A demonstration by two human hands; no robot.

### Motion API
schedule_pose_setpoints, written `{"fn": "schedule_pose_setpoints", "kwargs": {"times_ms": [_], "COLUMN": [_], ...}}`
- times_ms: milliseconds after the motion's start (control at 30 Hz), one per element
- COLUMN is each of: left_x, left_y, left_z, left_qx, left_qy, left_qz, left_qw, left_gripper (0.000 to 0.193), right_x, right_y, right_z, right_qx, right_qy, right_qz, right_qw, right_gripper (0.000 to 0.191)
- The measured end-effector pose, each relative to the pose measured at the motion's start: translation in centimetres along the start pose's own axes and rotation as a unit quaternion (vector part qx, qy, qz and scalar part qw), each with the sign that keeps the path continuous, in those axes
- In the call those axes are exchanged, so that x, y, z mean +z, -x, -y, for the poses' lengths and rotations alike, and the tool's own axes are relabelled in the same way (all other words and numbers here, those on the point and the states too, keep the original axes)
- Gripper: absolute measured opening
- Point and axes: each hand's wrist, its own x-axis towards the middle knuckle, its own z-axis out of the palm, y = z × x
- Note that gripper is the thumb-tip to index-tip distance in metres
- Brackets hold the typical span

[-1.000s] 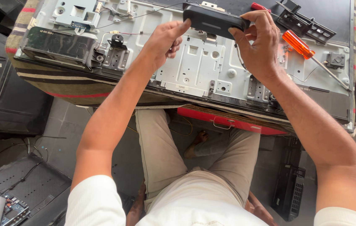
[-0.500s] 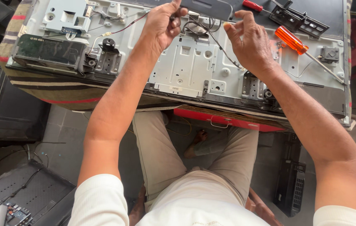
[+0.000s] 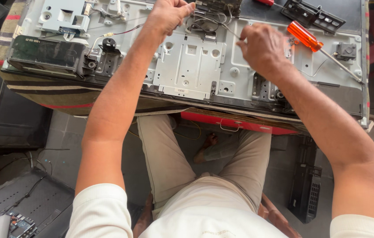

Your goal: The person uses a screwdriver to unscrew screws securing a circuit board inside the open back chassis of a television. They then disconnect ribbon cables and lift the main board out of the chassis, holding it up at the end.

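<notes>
Floor: grey tiles (image 3: 63,150) beneath the metal chassis, with dark panels lying left and right of the seated person's legs.
Metal chassis (image 3: 191,66): a wide grey back frame of an opened flat screen, lying flat across a striped cloth (image 3: 41,94).
Black board (image 3: 46,55): on the chassis's left end.
Screwdriver (image 3: 305,37): orange handle, resting on the chassis's right part, apart from both hands.
Wires (image 3: 211,20): a thin bundle at the chassis's top edge, between the 2 hands.
Left hand (image 3: 167,15): fingers closed, pinching the wires.
Right hand (image 3: 264,48): curled, fingertips pinching 1 wire.
</notes>
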Motion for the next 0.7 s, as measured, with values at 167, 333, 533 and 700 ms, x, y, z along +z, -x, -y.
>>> {"fn": "schedule_pose_setpoints", "kwargs": {"times_ms": [167, 333, 533, 700], "left_x": [-1.3, -2.7, -3.3, -2.1], "left_y": [0.8, 2.6, 7.7, 11.4], "left_z": [1.8, 2.1, 0.6, 0.1], "left_qx": [0.003, 0.021, 0.015, -0.007], "left_qy": [-0.039, 0.041, 0.102, 0.158], "left_qz": [-0.005, 0.049, 0.091, 0.113], "left_qw": [0.999, 0.998, 0.991, 0.981], "left_gripper": [0.018, 0.010, 0.012, 0.018], "right_x": [0.2, -1.0, -2.0, -1.2], "right_y": [0.4, 3.1, 8.8, 10.7], "right_z": [-0.1, 2.3, 6.6, 8.5], "right_qx": [-0.081, -0.146, -0.242, -0.234], "right_qy": [0.017, -0.079, -0.186, -0.184], "right_qz": [-0.116, -0.046, -0.019, -0.081], "right_qw": [0.990, 0.985, 0.952, 0.951], "right_gripper": [0.033, 0.005, 0.026, 0.021]}}
